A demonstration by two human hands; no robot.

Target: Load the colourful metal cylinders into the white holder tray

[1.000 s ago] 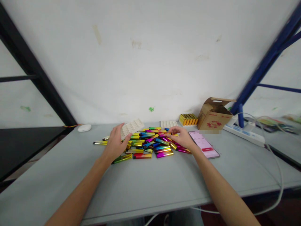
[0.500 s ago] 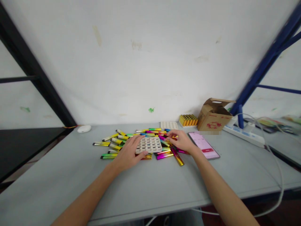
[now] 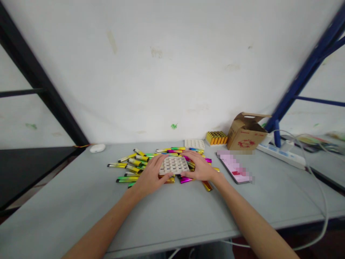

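A white tray with rows of holes (image 3: 174,165) sits between my two hands, over a pile of shiny tubes. My left hand (image 3: 152,174) grips its left edge, thumb at the near side and fingers toward the back. On the opposite edge, my right hand (image 3: 198,167) is closed in the same way. Around the tray lie many loose tubes (image 3: 133,169) in metallic yellow, green and magenta, some with black ends. Part of the pile is hidden beneath the tray and my hands.
Behind the pile lies a second white holed tray (image 3: 194,144). Beside it stands a block of yellow cylinders (image 3: 216,137), then an open cardboard box (image 3: 246,135). A phone (image 3: 233,167), a power strip (image 3: 281,156) and a white cable are at right. A white oval case (image 3: 97,148) sits at left.
My right hand has moved left from the tubes and taken hold of the tray's right edge. The tray has shifted slightly right, with my left hand still on it.
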